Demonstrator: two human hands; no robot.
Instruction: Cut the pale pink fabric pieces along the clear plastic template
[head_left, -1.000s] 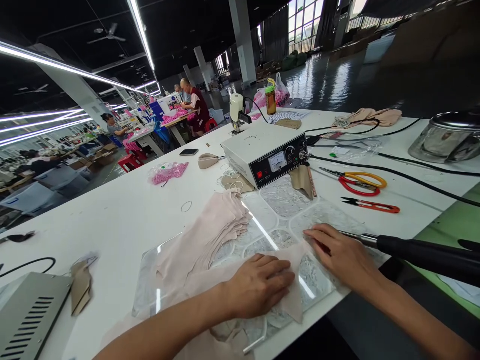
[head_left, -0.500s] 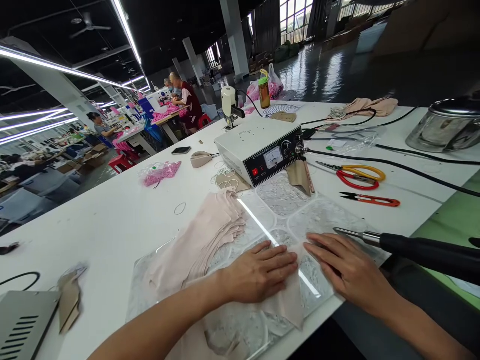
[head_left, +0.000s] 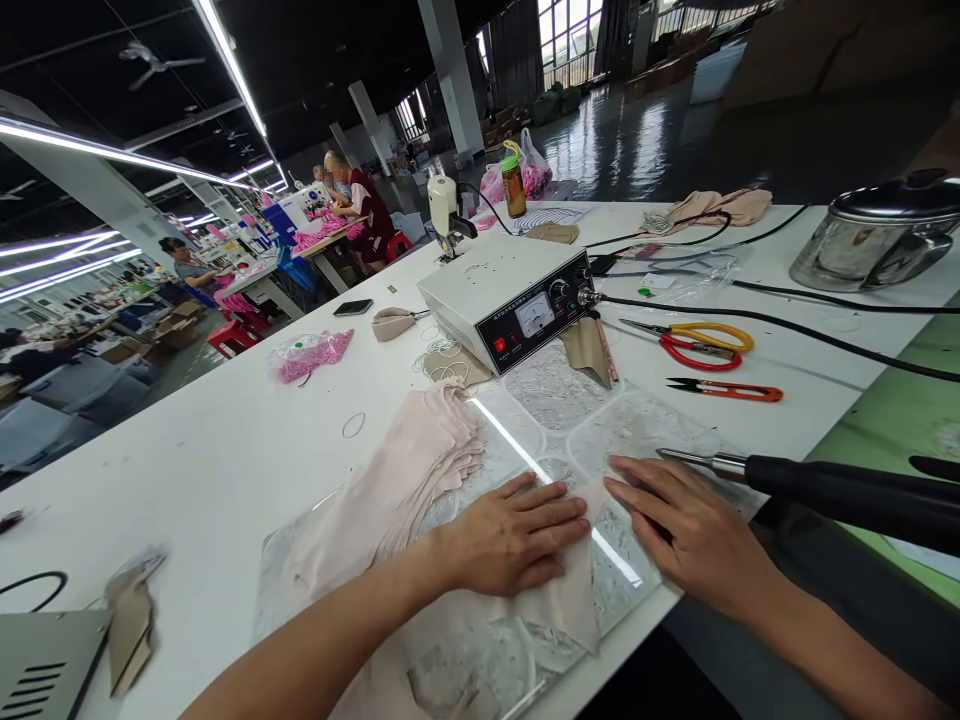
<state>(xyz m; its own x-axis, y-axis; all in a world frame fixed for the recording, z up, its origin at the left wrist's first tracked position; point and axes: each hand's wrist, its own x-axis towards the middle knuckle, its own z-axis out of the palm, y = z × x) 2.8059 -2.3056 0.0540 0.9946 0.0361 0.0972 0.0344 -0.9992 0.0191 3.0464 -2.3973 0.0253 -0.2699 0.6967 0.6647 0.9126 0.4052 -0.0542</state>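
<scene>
My left hand (head_left: 514, 535) lies flat, fingers stretched out, pressing a pale pink fabric piece (head_left: 562, 600) onto a clear plate (head_left: 637, 430) over a lace-patterned surface. My right hand (head_left: 686, 535) rests flat beside it on the plate, fingers apart, holding nothing. A stack of pink fabric pieces (head_left: 405, 470) fans out to the left of my left hand. A black-handled tool with a metal tip (head_left: 817, 490) lies just right of my right hand, untouched.
A white control box with a dial (head_left: 510, 300) stands behind the plate. Yellow and red scissors (head_left: 697, 345), red snips (head_left: 724, 390), black cables and a steel pot (head_left: 877, 235) lie to the right. A pink bag (head_left: 307, 355) and phone (head_left: 352, 307) sit left. Other people work at far tables.
My left hand has slid forward over the fabric piece toward my right hand. My right hand has drawn back slightly from the tool's tip. The view has shifted a little.
</scene>
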